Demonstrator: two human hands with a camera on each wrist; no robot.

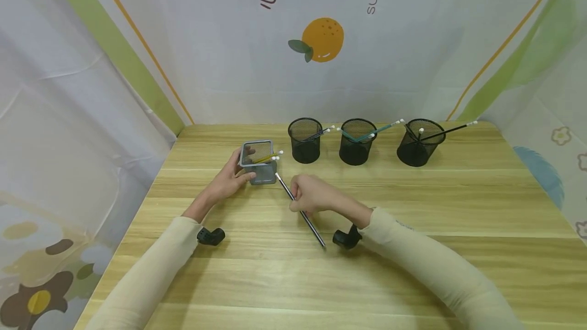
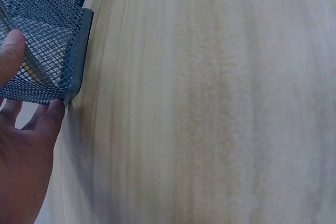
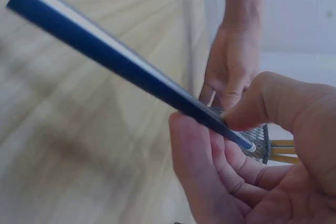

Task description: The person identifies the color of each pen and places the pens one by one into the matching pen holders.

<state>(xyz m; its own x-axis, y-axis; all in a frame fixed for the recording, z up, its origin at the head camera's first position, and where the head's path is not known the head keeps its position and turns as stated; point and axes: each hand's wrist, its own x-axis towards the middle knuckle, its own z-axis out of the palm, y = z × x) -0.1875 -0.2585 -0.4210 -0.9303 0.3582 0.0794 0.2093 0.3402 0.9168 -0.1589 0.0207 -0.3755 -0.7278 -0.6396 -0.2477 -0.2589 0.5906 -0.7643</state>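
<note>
A square grey mesh pen holder (image 1: pixel 263 174) stands at the left of the table, with yellow pencils (image 1: pixel 266 159) leaning in it, white ends up. My left hand (image 1: pixel 224 181) grips it from the left, thumb on the near face, other fingers round the far side and low edge. Between thumb and fingers, my right hand (image 1: pixel 316 196) pinches a dark pencil (image 1: pixel 314 230) near its middle. The pencil slants over the table, its white end close to the holder's right side and its other end toward the front. In the right wrist view its shaft (image 3: pixel 115 59) looks dark blue.
Along the back stand three round black mesh holders: the left one (image 1: pixel 305 153) with dark pencils, the middle one (image 1: pixel 354 154) with teal pencils, the right one (image 1: pixel 412 154) with black pencils. A printed curtain (image 1: pixel 257 75) hangs behind the wooden table (image 1: pixel 257 279).
</note>
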